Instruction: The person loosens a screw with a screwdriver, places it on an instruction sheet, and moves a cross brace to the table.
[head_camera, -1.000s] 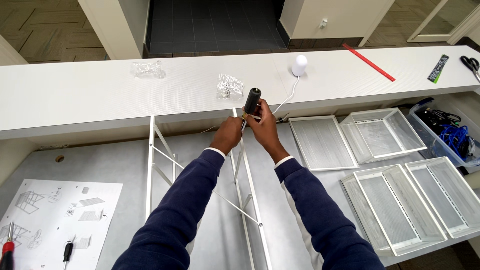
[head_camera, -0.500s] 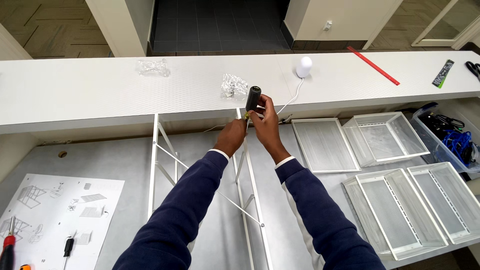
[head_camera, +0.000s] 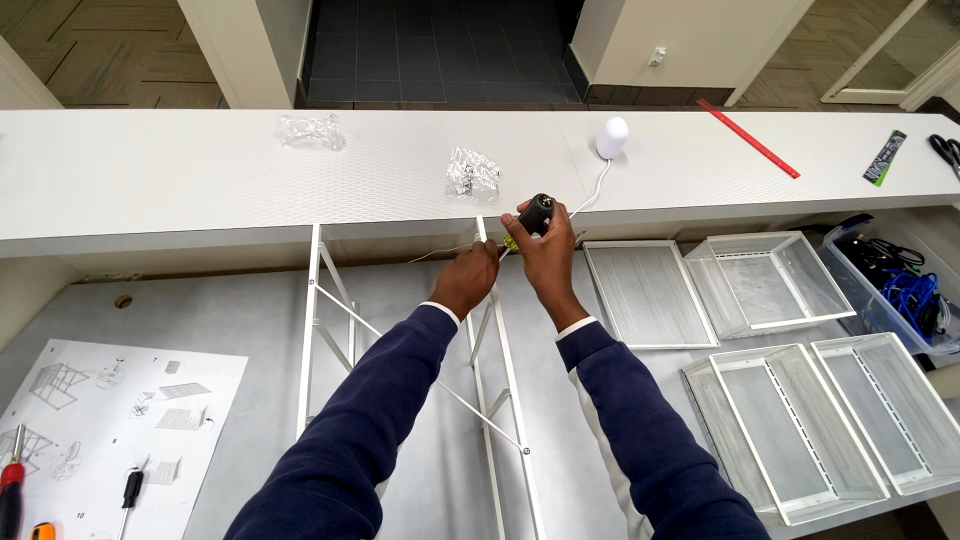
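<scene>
Little has shifted: right hand (head_camera: 548, 262) still grips the screwdriver (head_camera: 532, 215) (black-handled), left hand (head_camera: 470, 280) pinching the white frame (head_camera: 500, 340).

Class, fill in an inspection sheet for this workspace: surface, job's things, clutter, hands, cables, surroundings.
Surface: grey table below a white shelf.
Job's things: white metal frame; black-handled screwdriver at its top end.
Clutter: crumpled plastic bags; mesh baskets; instruction sheet; red ruler.
Hands: right hand grips the screwdriver; left hand touches the frame.
Cables: white lead from a white lamp; blue cables in a bin.
Surroundings: dark tiled floor.
</scene>
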